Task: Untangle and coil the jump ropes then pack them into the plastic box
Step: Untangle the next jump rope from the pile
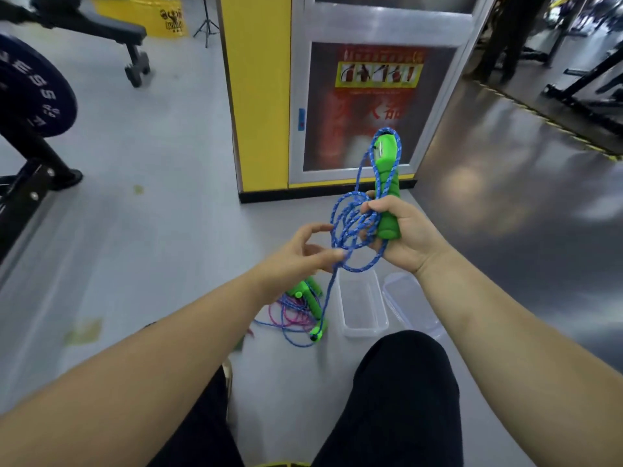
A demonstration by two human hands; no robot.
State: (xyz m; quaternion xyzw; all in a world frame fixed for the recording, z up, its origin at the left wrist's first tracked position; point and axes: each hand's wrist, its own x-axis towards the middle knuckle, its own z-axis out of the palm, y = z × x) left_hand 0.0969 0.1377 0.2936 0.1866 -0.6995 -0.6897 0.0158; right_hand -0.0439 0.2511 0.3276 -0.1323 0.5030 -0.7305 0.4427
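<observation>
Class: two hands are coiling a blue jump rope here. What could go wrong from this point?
The loose handle dangles right by the rope pile on the floor; it may snag there if the left hand pulls the blue rope.
Its loops, held by the right hand, cross each other beside the green handle, so they could tighten into a knot.

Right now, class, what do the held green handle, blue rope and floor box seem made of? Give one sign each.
Green handle: probably foam, matte and ridged. Blue rope: braided cord, speckled weave shows. Plastic box: clear plastic; floor visible through it.
</observation>
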